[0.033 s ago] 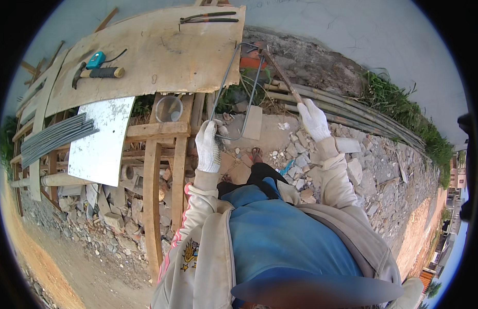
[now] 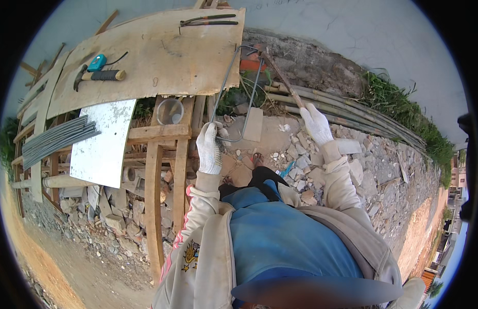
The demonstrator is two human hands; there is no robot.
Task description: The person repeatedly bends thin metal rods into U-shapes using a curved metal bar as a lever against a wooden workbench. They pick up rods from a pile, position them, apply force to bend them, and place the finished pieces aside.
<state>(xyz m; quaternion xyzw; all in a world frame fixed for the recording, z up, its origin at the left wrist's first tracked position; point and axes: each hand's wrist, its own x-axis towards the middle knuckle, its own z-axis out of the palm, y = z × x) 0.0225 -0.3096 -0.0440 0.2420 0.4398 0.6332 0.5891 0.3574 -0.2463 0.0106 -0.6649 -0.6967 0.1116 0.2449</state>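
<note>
My left hand (image 2: 209, 149), in a white knitted glove, is closed on the near corner of a thin steel rod bent into a long rectangle (image 2: 225, 82). The rectangle reaches away from me past the right edge of a plywood board (image 2: 172, 56). My right hand (image 2: 317, 123), gloved likewise, grips the near end of a rusty metal bar (image 2: 284, 78). This bar slants away to the left, and its far end meets the rectangle's far end, beside a reddish-orange block (image 2: 251, 65). How bar and rod engage there is too small to tell.
The plywood carries long-handled pincers (image 2: 210, 20), a hammer (image 2: 102, 75) and a teal tape measure (image 2: 97, 62). Cut steel rods (image 2: 58, 141) lie across a white sheet (image 2: 110, 159). A clear round container (image 2: 170, 110) stands on timber framing (image 2: 156, 133). Bamboo poles (image 2: 352, 113) and rubble (image 2: 301, 170) lie right.
</note>
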